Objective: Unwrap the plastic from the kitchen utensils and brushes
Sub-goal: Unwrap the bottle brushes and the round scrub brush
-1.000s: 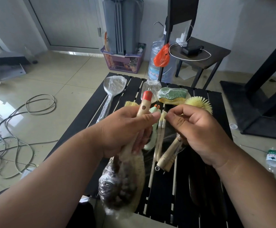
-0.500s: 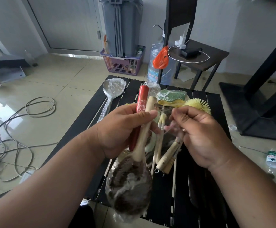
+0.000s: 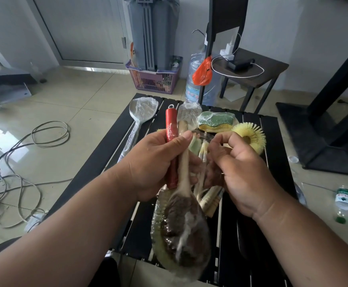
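Left hand: the left hand is curled round two handles held together above the worktop, thumb laid across them near the top.
Red-handled brush: the red-handled brush sticks up out of the fist, a small metal ring at its far end, film clinging to the handle.
Wooden brush: the wooden brush runs down from the same grip; its dark bristle head, blurred, hangs nearest the camera inside plastic wrap.
Right hand: the right hand is just beside the left, fingers bent, fingertips pinching a clear sheet of film at the top of the bundle.
Under the hands: wooden-handled brushes lie on the worktop between the two hands, partly hidden.
Far side of worktop: a wrapped spoon at the left, a wrapped green and yellow sponge, and a round yellow brush at the right.
Worktop: black slatted worktop.
Floor: cables at the left, a small bottle lying at the right, a purple basket beyond the worktop.
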